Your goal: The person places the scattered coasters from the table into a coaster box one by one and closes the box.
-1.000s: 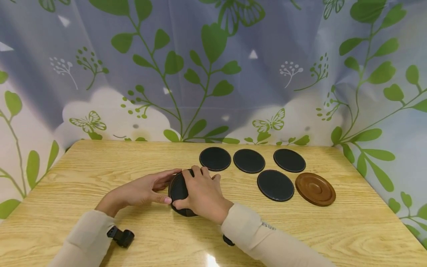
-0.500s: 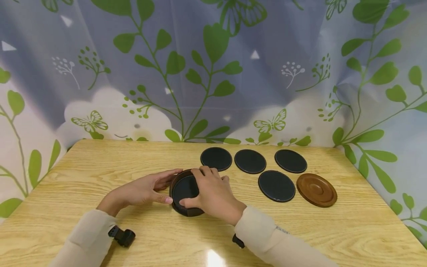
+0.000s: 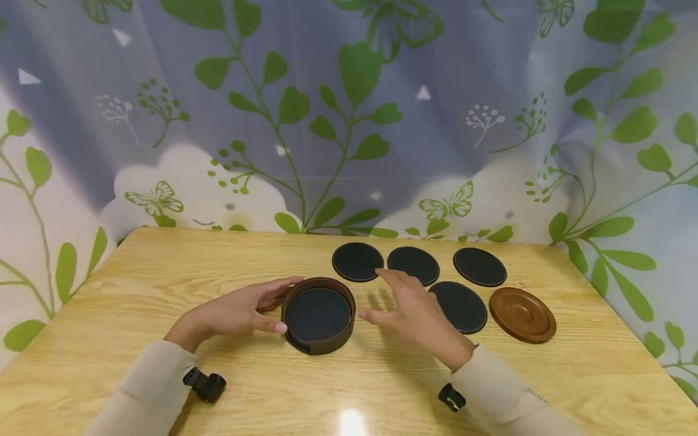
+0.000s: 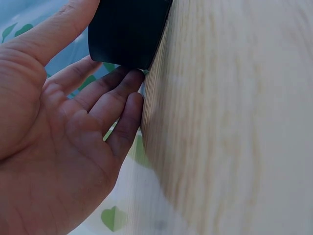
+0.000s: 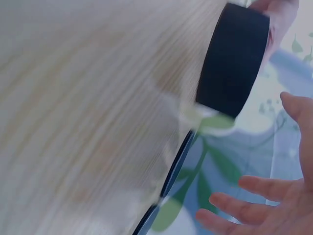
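A round brown-black coaster holder stands on the table with a black round coaster lying inside it. My left hand holds the holder's left side, thumb at the near wall and fingers round the far side; in the left wrist view its dark wall is between thumb and fingers. My right hand is over the table right of the holder, fingers spread and holding nothing, partly covering two coasters. In the right wrist view that hand is apart from the holder.
Black round coasters lie flat behind and right of the holder: one at the back left, one beside it, one at the back right and one in front. A brown wooden disc lies at the right. A patterned curtain hangs behind.
My right hand has let go of the coaster in the holder and moved right, its fingers spreading. The left hand stays at the holder. The view has shifted slightly.
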`<state>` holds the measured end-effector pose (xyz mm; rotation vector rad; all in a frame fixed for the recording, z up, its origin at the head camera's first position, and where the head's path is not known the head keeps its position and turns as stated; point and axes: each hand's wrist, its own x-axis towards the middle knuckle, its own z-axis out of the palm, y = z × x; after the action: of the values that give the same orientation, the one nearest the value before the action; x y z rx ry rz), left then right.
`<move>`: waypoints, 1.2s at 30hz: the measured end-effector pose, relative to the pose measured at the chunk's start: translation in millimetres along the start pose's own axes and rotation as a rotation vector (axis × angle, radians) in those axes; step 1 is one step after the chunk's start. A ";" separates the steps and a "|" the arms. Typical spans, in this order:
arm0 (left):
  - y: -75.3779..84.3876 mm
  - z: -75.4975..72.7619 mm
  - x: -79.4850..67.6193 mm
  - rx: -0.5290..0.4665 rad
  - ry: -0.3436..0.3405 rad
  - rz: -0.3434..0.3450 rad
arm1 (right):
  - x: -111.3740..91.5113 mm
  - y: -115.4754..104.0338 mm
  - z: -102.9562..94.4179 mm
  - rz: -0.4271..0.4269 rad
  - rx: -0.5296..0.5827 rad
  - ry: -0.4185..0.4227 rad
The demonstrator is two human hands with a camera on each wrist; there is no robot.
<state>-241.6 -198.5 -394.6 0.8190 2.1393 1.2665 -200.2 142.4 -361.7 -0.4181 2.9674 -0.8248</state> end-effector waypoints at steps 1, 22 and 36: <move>-0.1 0.1 0.5 0.000 0.000 -0.002 | -2.2 7.2 -4.2 0.011 0.001 0.001; -1.3 -0.1 2.3 -0.020 -0.008 0.000 | -13.2 90.4 -48.0 0.135 -0.006 -0.045; -2.9 -0.4 2.6 -0.003 -0.002 -0.001 | -9.6 100.3 -44.7 0.161 -0.049 -0.093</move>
<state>-244.3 -198.0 -397.3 0.8179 2.1359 1.2674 -220.5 250.0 -375.0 -0.2090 2.8931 -0.6972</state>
